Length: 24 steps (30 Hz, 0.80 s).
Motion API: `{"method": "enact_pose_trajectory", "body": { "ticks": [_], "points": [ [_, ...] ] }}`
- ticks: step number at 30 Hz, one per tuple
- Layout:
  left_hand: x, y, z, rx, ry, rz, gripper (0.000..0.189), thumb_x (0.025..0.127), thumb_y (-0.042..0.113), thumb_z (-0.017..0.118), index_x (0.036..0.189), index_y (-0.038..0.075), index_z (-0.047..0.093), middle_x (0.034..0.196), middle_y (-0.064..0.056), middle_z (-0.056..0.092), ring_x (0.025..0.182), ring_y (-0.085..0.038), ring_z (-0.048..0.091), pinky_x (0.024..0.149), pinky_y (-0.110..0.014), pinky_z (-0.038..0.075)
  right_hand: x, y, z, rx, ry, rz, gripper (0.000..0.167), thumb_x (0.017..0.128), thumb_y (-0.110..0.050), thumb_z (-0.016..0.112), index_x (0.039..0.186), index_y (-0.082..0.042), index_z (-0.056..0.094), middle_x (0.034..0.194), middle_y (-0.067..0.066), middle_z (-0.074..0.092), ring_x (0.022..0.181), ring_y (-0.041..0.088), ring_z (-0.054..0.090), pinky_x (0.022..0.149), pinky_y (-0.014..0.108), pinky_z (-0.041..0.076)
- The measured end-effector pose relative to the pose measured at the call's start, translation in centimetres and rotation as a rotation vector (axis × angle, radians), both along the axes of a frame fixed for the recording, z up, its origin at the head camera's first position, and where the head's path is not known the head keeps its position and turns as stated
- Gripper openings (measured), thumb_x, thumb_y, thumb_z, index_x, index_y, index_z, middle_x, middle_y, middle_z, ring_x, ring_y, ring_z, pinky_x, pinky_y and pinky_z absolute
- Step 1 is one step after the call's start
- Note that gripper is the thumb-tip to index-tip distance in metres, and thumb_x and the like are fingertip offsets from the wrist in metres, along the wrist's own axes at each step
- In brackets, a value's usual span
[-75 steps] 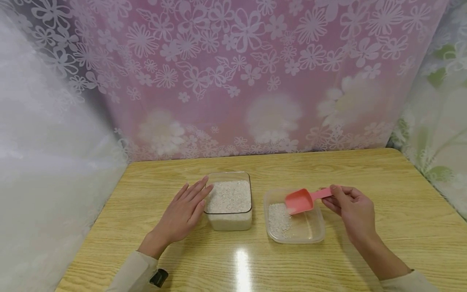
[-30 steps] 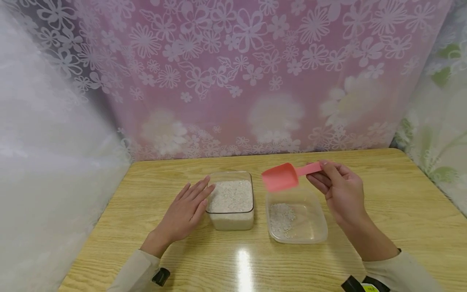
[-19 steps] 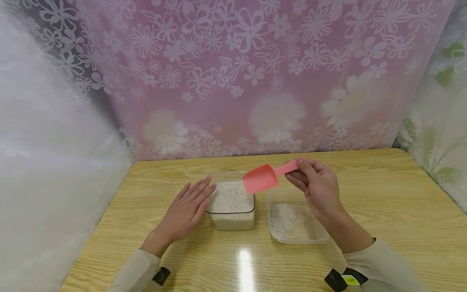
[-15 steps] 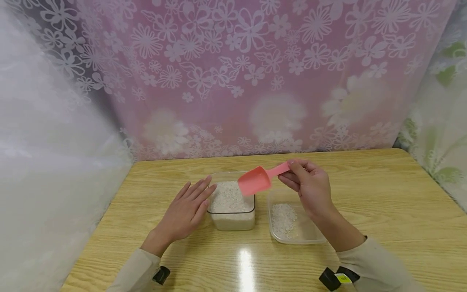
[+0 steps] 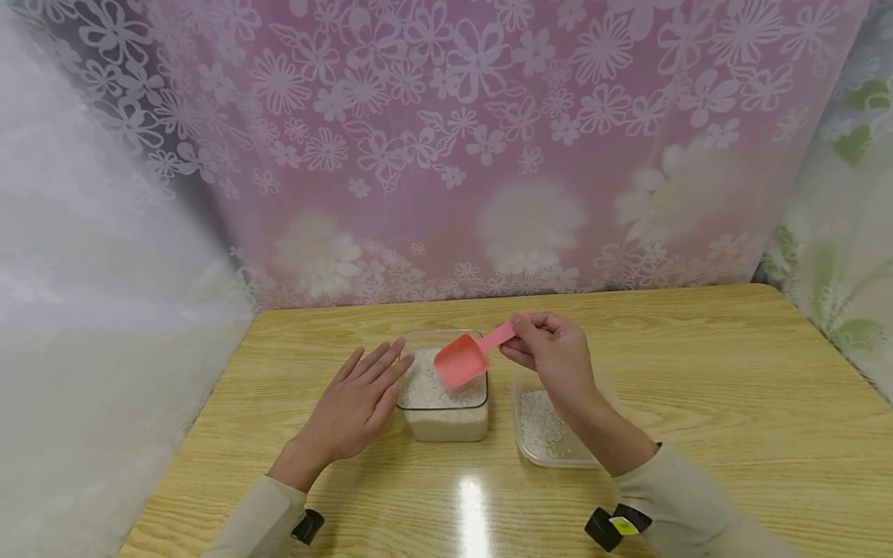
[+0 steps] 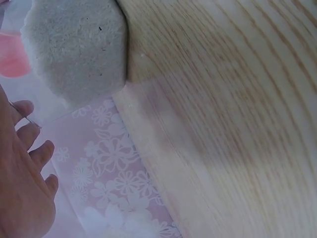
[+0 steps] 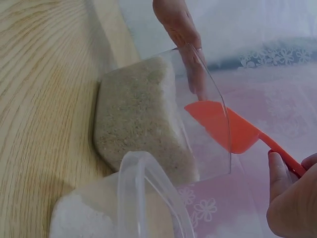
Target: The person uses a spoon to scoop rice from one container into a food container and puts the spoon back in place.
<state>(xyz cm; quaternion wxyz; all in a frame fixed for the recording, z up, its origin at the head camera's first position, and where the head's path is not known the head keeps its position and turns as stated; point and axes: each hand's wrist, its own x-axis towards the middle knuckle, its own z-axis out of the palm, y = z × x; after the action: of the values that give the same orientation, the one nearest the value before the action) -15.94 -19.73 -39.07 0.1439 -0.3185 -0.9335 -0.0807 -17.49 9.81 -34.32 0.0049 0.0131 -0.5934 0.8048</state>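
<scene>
Table (image 5: pixel 335 504) beneath the grip; clear box (image 5: pixel 446 426) left of it; tub (image 5: pixel 551 463) below, partly hidden by right wrist (image 5: pixel 621 438); left hand (image 5: pixel 352 407) straight-fingered against the box's far side; right hand (image 5: pixel 554 353) pinching scoop (image 5: pixel 463 362) by its handle, long axis slanting down leftward, mouth over rice (image 5: pixel 421 387).

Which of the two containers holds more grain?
The clear container by the left hand: grain lies deep across it, while the frosted tub has only a shallow heap.
</scene>
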Motion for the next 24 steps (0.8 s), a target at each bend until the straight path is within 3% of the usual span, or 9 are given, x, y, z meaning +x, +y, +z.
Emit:
{"method": "enact_pose_trajectory", "body": {
  "ticks": [12,24],
  "points": [
    [0.1,0.0,0.4,-0.044,-0.016,0.016,0.047,0.105,0.033,0.032,0.150,0.018,0.036,0.156,-0.001,0.024,0.142,-0.020,0.022,0.116,-0.044,0.011,-0.2,-1.1,-0.8,0.114,0.039,0.003,0.024,0.097,-0.011,0.058,0.106,0.011,0.056,0.094,0.019,0.067,0.082,0.023,0.070,0.078,0.033,0.056],
    [0.0,-0.2,0.7,-0.085,0.034,-0.019,0.048,0.103,0.031,0.038,0.149,0.017,0.037,0.155,-0.004,0.027,0.140,-0.024,0.026,0.115,-0.048,0.015,-0.6,-1.8,-1.8,0.055,-0.114,0.045,0.023,0.098,-0.012,0.057,0.105,0.010,0.055,0.089,0.013,0.070,0.078,0.017,0.070,0.081,0.036,0.055]
  ]
}}
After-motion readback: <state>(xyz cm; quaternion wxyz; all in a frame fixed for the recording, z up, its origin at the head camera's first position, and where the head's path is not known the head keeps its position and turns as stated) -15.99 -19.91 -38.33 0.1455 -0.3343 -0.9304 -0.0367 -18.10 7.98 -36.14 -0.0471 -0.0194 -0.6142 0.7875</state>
